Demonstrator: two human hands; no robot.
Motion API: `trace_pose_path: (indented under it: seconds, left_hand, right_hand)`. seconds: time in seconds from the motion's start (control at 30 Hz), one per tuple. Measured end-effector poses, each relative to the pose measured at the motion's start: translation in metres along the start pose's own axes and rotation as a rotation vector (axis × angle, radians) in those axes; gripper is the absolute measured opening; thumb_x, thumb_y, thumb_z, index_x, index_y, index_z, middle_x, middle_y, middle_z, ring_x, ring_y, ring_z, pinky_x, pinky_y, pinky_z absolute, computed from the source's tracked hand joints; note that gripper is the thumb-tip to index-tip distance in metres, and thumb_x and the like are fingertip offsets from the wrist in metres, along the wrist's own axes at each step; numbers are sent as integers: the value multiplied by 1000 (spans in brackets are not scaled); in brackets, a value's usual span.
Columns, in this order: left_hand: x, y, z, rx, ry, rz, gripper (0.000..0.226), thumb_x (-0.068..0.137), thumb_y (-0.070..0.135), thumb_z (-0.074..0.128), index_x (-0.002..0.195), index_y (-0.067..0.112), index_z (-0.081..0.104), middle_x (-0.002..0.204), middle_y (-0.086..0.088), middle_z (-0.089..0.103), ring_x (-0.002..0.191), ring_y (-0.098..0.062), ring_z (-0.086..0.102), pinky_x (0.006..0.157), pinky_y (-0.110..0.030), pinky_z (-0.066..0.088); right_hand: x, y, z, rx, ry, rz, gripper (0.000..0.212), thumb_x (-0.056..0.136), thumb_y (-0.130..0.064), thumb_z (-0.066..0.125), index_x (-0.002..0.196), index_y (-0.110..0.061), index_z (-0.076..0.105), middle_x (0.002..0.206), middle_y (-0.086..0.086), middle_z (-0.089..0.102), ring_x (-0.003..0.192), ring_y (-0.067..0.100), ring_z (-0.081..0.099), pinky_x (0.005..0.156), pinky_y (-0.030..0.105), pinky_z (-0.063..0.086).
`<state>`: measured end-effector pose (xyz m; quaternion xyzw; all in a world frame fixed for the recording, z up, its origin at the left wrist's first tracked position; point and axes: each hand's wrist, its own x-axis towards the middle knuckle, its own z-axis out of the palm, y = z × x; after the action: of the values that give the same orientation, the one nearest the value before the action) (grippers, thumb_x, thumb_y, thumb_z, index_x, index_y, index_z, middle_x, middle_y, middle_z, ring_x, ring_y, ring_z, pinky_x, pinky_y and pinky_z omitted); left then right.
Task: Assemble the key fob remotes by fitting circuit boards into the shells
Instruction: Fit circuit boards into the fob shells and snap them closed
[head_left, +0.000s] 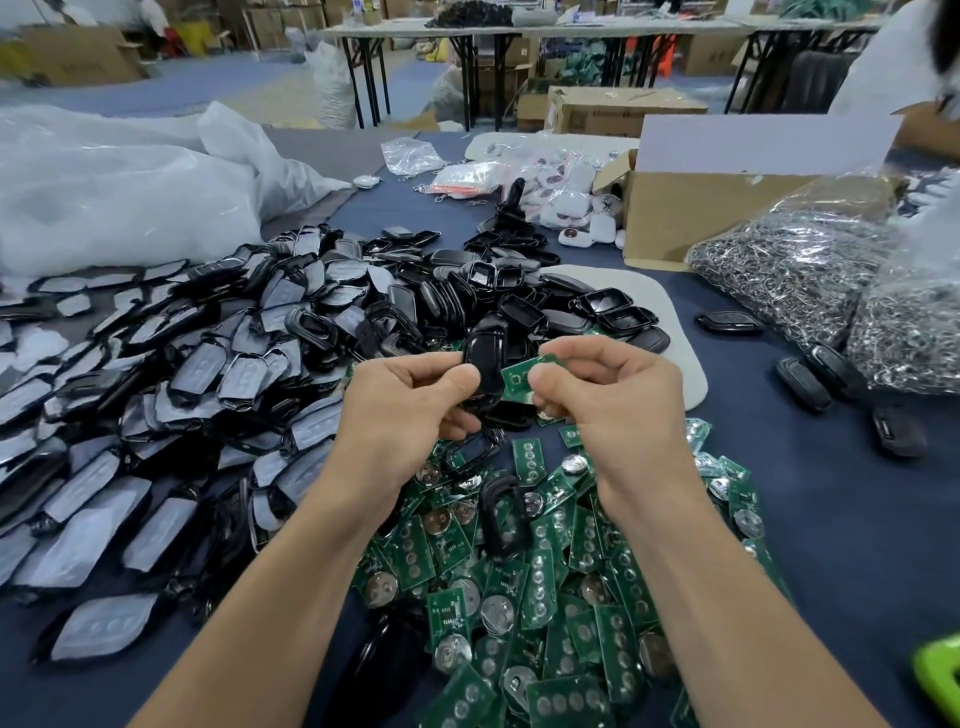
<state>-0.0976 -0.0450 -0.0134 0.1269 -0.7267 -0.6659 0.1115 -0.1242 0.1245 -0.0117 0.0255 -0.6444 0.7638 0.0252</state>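
Nearest the camera, a loose heap of green circuit boards (545, 597), many with a round coin cell showing, lies on the blue-covered table (841, 530), with a few black frames mixed in. Just above that heap both hands are raised and close together. The left hand (410, 400) grips a black shell (485, 364) between curled fingers and thumb, holding it roughly on end. The right hand (613, 395) pinches one circuit board (519, 382) by its edge, tilted, its near corner at or touching the shell's side. The step in hand looks like offering the board to the shell. The board is not yet seated, and the shell's cavity cannot be seen. The next move probably calls for turning the board flat to the opening, matching its outline and pressing it in evenly. Left of the hands spreads a large pile of shell fronts with grey button pads (182, 389). Beyond the hands lies a pile of open black shell halves (519, 291), partly on a white mat (675, 332). Further right sit a few closed fobs (831, 374) and bags of metal key rings (795, 275), with a cardboard box (675, 218) behind.
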Motion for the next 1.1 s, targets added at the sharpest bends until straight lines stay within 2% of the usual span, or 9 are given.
trace_pose_path:
  seconds: [0.13,0.37,0.57,0.7,0.8,0.9,0.97,1.03,1.1]
  left_hand:
    - [-4,2,1,57,-79,40,47,88,-9,71,84,36,83,87,5,82,68,-14,76,63,-19,59]
    - [-1,0,-1,40,-65,15,28,88,-6,75,106,14,80,85,0,82,68,-15,76,64,-19,59]
    - [-4,2,0,65,-133,47,47,87,-8,72,78,36,85,79,-2,81,66,-14,74,65,-20,59]
    - [-4,3,-1,65,-144,69,47,85,-9,72,80,36,85,78,-5,80,64,-13,72,63,-20,58]
    - [-7,3,-1,48,-159,91,46,81,-7,79,81,39,85,82,-1,81,64,-13,73,63,-21,58]
    - [-6,1,0,48,-108,100,37,79,-2,86,78,36,85,79,-2,81,61,-13,71,60,-21,57]
    - [-5,-1,0,38,-80,93,35,79,-1,86,77,33,85,77,-4,80,58,-13,69,58,-21,56]
    - [-5,-1,0,29,-80,93,37,80,-2,85,76,35,85,75,-5,80,56,-13,67,57,-21,56]
    - [-6,-1,0,20,-95,95,40,81,-4,82,77,36,85,74,-5,79,55,-12,65,56,-20,55]
  right_hand:
    - [1,2,1,-180,-5,-99,32,79,7,77,82,-25,83,73,-1,78,64,12,71,65,23,57]
    - [-3,2,5,-301,-1,-146,25,83,-4,82,87,-28,81,73,-8,78,65,10,74,67,25,60]
    - [-5,2,5,-379,-31,-220,29,82,-3,82,84,-32,81,75,-14,77,71,6,74,71,23,62]
    - [-7,3,7,-451,-8,-263,26,83,-9,84,85,-35,80,80,-21,75,78,4,73,75,25,62]
    - [-8,5,7,-475,30,-291,25,83,-12,85,84,-36,80,76,-21,74,68,4,69,66,25,59]
    - [-9,10,10,-506,69,-362,22,81,-12,86,84,-34,81,58,-15,63,50,6,55,49,15,43]
    - [-11,11,12,-547,85,-419,21,79,-13,88,88,-30,82,56,-21,54,55,1,52,54,8,37]
    - [-11,13,13,-611,109,-502,23,76,-11,90,93,-25,82,72,-29,56,69,-8,56,65,4,40]
    - [-10,15,14,-642,136,-544,33,72,-13,92,101,-24,81,92,-24,62,83,-12,57,78,6,45]
